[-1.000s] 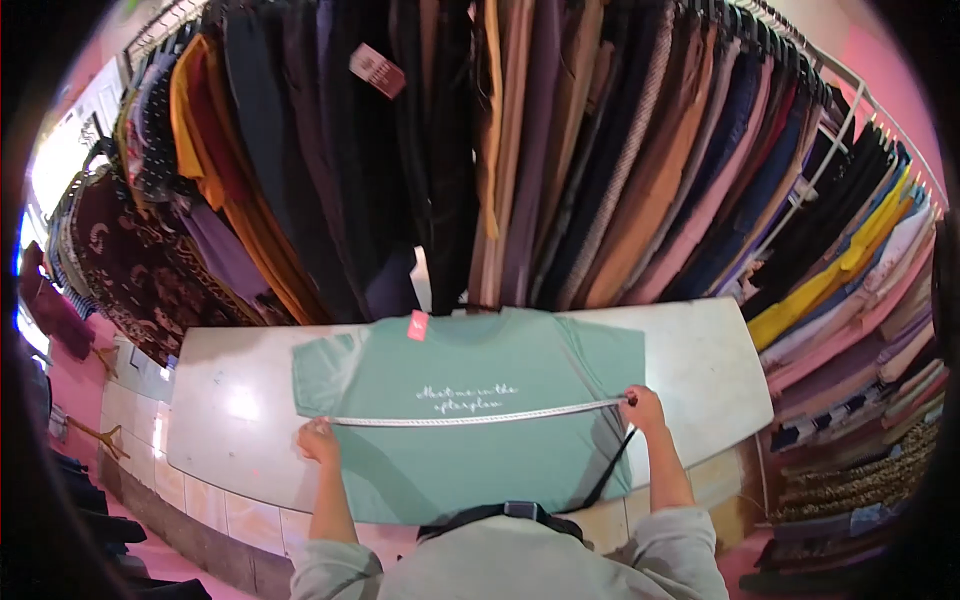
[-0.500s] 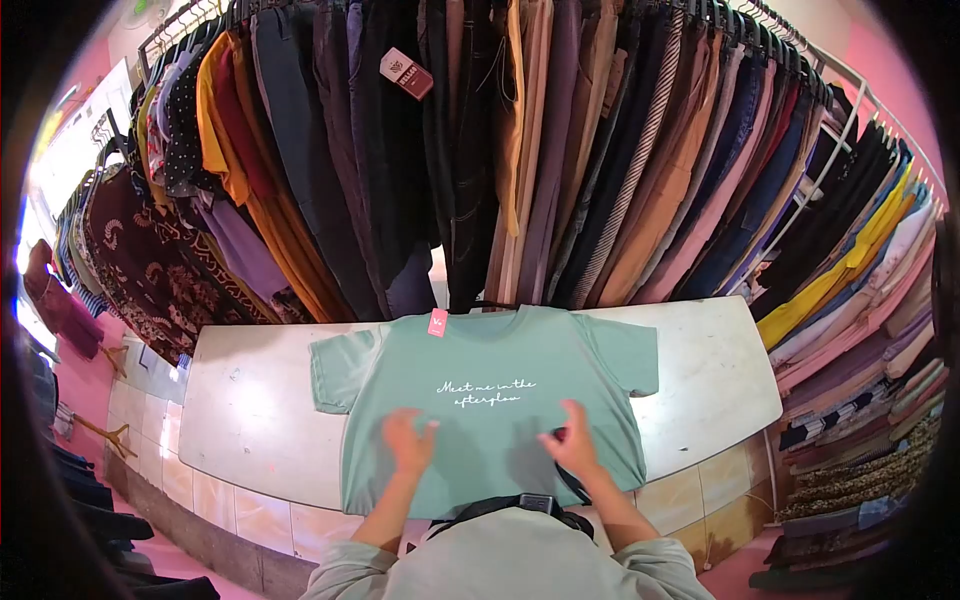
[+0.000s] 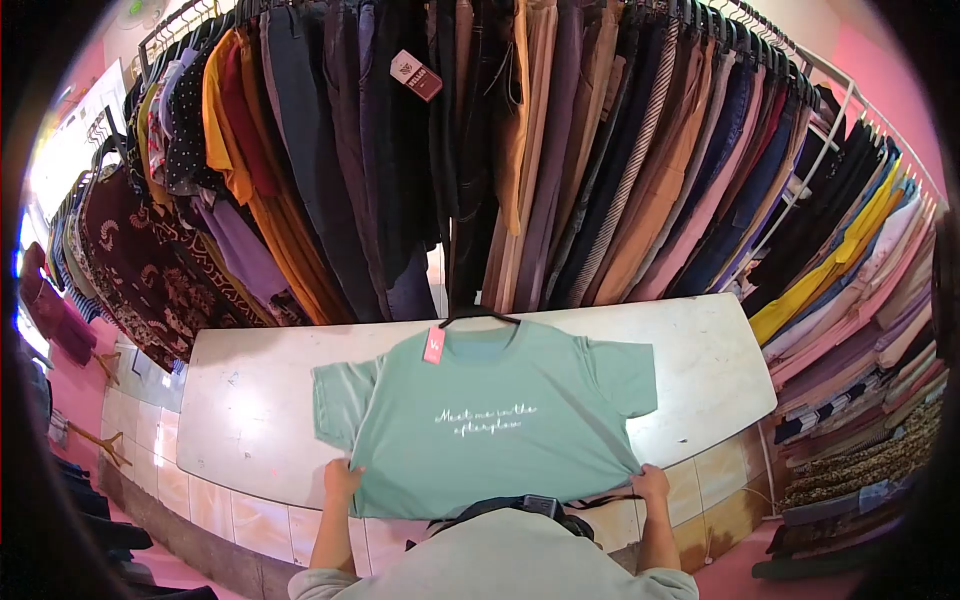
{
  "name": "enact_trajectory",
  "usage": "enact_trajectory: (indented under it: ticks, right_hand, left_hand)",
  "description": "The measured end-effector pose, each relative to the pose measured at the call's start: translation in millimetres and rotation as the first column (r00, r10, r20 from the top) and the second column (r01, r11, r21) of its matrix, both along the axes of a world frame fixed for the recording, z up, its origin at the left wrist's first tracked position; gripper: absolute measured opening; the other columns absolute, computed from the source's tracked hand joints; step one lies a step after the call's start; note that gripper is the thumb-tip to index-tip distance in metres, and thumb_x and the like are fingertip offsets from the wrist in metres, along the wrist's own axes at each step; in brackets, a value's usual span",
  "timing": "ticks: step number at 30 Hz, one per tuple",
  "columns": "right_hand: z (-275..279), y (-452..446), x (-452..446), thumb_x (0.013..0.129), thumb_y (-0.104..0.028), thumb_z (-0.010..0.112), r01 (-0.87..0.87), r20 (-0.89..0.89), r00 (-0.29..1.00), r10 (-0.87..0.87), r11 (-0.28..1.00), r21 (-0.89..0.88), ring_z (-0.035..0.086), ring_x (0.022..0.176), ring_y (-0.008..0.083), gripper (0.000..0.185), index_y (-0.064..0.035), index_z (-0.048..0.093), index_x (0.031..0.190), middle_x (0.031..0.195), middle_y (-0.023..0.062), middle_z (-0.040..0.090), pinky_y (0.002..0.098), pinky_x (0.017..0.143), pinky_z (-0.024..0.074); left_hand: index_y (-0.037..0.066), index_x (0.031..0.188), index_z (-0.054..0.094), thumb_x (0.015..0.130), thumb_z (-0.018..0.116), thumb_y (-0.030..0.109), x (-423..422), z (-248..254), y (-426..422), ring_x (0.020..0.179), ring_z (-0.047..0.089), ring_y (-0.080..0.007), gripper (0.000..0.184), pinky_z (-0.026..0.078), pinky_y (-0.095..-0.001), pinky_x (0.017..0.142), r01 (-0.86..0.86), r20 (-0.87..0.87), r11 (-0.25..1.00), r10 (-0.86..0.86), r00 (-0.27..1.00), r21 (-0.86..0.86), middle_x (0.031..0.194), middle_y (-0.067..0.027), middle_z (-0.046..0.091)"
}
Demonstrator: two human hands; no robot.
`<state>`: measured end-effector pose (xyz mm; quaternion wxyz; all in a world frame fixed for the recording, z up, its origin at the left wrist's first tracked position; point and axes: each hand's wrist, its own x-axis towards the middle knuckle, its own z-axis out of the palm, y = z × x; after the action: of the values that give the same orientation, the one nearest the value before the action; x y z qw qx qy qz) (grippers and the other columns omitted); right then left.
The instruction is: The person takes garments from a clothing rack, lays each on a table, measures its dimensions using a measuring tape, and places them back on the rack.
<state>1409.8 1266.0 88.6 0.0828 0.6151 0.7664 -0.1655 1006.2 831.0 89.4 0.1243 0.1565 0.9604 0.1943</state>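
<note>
A green T-shirt [image 3: 480, 390] with white script lettering lies spread face up, its lower part hanging over the near edge of the white table [image 3: 250, 400]. My left hand [image 3: 343, 482] is closed on the shirt's left side edge, below the sleeve. On the other side edge, my right hand [image 3: 650, 484] pinches the fabric and pulls it outward into creases. A pink tag [image 3: 433, 346] hangs at the collar. The black hanger [image 3: 481, 313] shows above the neckline, still inside the shirt.
Behind the table hangs a dense row of trousers [image 3: 560, 160] on a rack, one with a brand tag [image 3: 415, 75]. More garments hang on the right-hand rack [image 3: 860, 250]. A patterned dark garment [image 3: 150, 260] hangs at the left. Folded clothes [image 3: 850, 480] are stacked at the lower right.
My hands have moved from above the shirt's front out to its two side edges and taken hold of them. The shirt has slid toward me, showing more of the hanger.
</note>
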Motion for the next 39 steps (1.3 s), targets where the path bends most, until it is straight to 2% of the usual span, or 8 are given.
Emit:
enact_trajectory:
  ticks: [4, 6, 8, 13, 18, 26, 30, 39]
  right_hand:
    - [-48, -20, 50, 0.065, -0.024, 0.065, -0.075, -0.217, 0.975, 0.052, 0.992, -0.100, 0.059, 0.076, 0.0259, 0.027, -0.0024, 0.062, 0.082, 0.080, 0.0154, 0.062, 0.0375, 0.068, 0.0462]
    - [-57, -22, 57, 0.066, -0.020, 0.066, -0.072, -0.413, 0.910, 0.020, 0.991, -0.111, 0.059, 0.066, 0.0200, 0.024, -0.0007, 0.062, 0.080, 0.070, 0.0135, 0.062, 0.0339, 0.062, 0.0458]
    - [-60, -31, 58, 0.065, -0.015, 0.066, 0.031, -0.368, 0.927, -0.078, 0.991, -0.133, 0.053, 0.059, 0.0137, 0.022, 0.0010, 0.061, 0.080, 0.063, 0.0104, 0.058, 0.0306, 0.057, 0.0435]
    - [-51, -36, 51, 0.065, -0.018, 0.068, 0.019, -0.301, 0.952, -0.062, 0.989, -0.144, 0.054, 0.054, 0.0168, 0.022, 0.0018, 0.062, 0.071, 0.057, 0.0111, 0.057, 0.0312, 0.054, 0.0433]
    - [-34, -60, 38, 0.066, -0.023, 0.068, 0.051, -0.427, 0.899, -0.096, 0.992, -0.115, 0.059, 0.058, 0.0210, 0.023, -0.0016, 0.064, 0.074, 0.061, 0.0128, 0.060, 0.0340, 0.056, 0.0446]
    - [-57, -69, 50, 0.065, -0.032, 0.069, 0.066, -0.305, 0.948, -0.092, 0.993, -0.096, 0.061, 0.074, 0.0328, 0.033, -0.0037, 0.066, 0.080, 0.078, 0.0185, 0.062, 0.0379, 0.065, 0.0471]
    - [-71, -62, 54, 0.064, -0.033, 0.069, 0.121, -0.340, 0.923, -0.178, 0.976, -0.181, 0.061, 0.074, 0.0326, 0.034, -0.0020, 0.065, 0.079, 0.076, 0.0188, 0.062, 0.0380, 0.064, 0.0471]
    - [-59, -64, 51, 0.066, -0.033, 0.068, 0.026, -0.391, 0.917, -0.082, 0.989, -0.145, 0.061, 0.069, 0.0313, 0.032, -0.0036, 0.066, 0.079, 0.071, 0.0169, 0.062, 0.0382, 0.062, 0.0472]
  left_hand:
    - [-0.004, 0.088, 0.058, 0.060, 0.073, 0.024, 18, 3, -25, 0.077, 0.057, -0.0379, 0.042, 0.045, -0.0420, 0.067, 0.049, 0.321, 0.984, 0.008, 0.947, -0.171, 0.082, -0.0239, 0.059]
    - [-0.004, 0.112, 0.044, 0.057, 0.074, 0.026, 40, 23, 1, 0.100, 0.046, -0.0401, 0.070, 0.038, -0.0443, 0.084, -0.135, -0.234, 0.990, 0.138, 0.963, 0.027, 0.110, -0.0268, 0.048]
    - [-0.004, 0.125, 0.026, 0.056, 0.074, 0.027, 26, 25, 35, 0.114, 0.031, -0.0428, 0.090, 0.026, -0.0480, 0.096, 0.002, -0.367, 0.986, 0.060, 0.928, 0.167, 0.125, -0.0263, 0.032]
    - [-0.005, 0.128, 0.026, 0.073, 0.062, 0.019, -62, -6, 165, 0.115, 0.035, -0.0389, 0.070, 0.028, -0.0447, 0.098, 0.433, -0.556, 0.847, -0.210, 0.804, 0.307, 0.123, -0.0256, 0.037]
    - [0.001, 0.124, 0.036, 0.076, 0.057, 0.014, -94, -6, 216, 0.103, 0.050, -0.0384, 0.053, 0.041, -0.0417, 0.089, 0.262, 0.062, 0.964, -0.259, 0.964, -0.039, 0.110, -0.0239, 0.051]
    - [-0.001, 0.081, 0.064, 0.073, 0.054, 0.050, -93, 33, 284, 0.090, 0.058, -0.0329, 0.053, 0.045, -0.0380, 0.078, 0.351, 0.283, 0.936, -0.332, 0.900, -0.018, 0.093, -0.0202, 0.061]
    - [0.006, 0.093, 0.062, 0.079, 0.050, 0.049, -64, 54, 288, 0.087, 0.058, -0.0330, 0.047, 0.046, -0.0412, 0.076, 0.420, -0.090, 0.907, -0.415, 0.905, 0.038, 0.088, -0.0201, 0.061]
    - [0.007, 0.090, 0.056, 0.085, 0.042, 0.048, -57, 21, 279, 0.081, 0.060, -0.0331, 0.043, 0.048, -0.0431, 0.069, 0.476, -0.126, 0.874, -0.485, 0.866, -0.096, 0.086, -0.0160, 0.062]
